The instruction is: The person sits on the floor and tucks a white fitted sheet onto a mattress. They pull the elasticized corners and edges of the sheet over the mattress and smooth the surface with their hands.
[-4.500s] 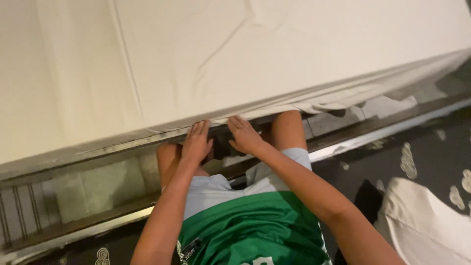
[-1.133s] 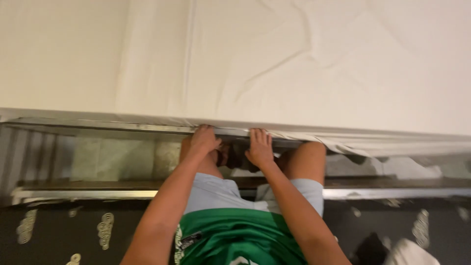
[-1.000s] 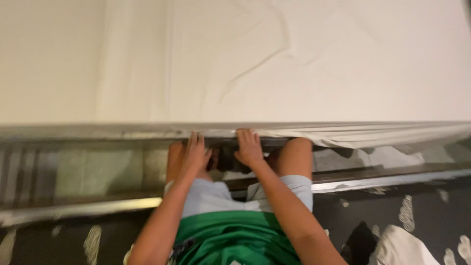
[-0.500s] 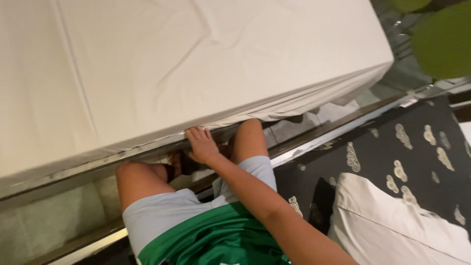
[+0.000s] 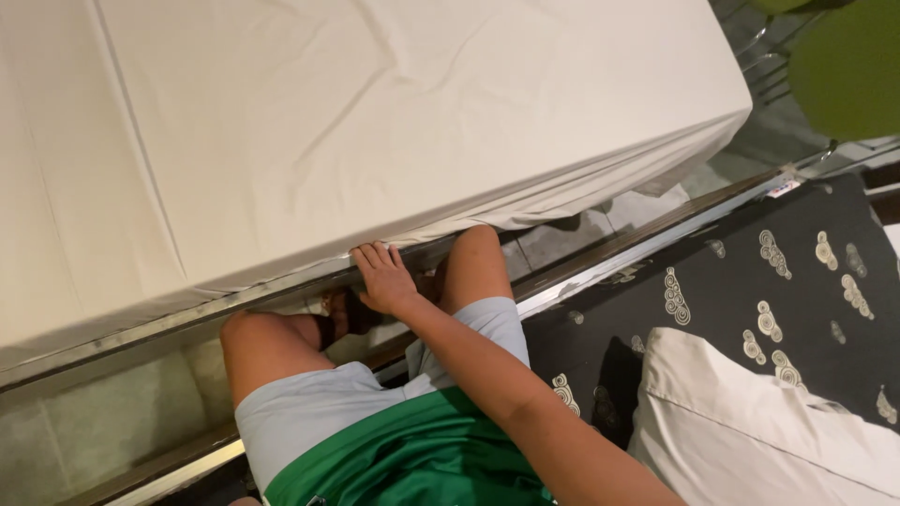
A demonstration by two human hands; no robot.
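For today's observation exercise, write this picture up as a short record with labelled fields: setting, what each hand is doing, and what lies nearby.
Setting: a bed with a white sheet seen from above, its metal frame rail running along the near edge.
Right hand: fingers at the sheet's lower edge, by the rail; open, palm down.
Left hand: not in view.
Posture: the person crouches, knees against the bed side, in a green shirt and pale shorts.
Nearby: white pillow on a dark patterned carpet; green chair at upper right.
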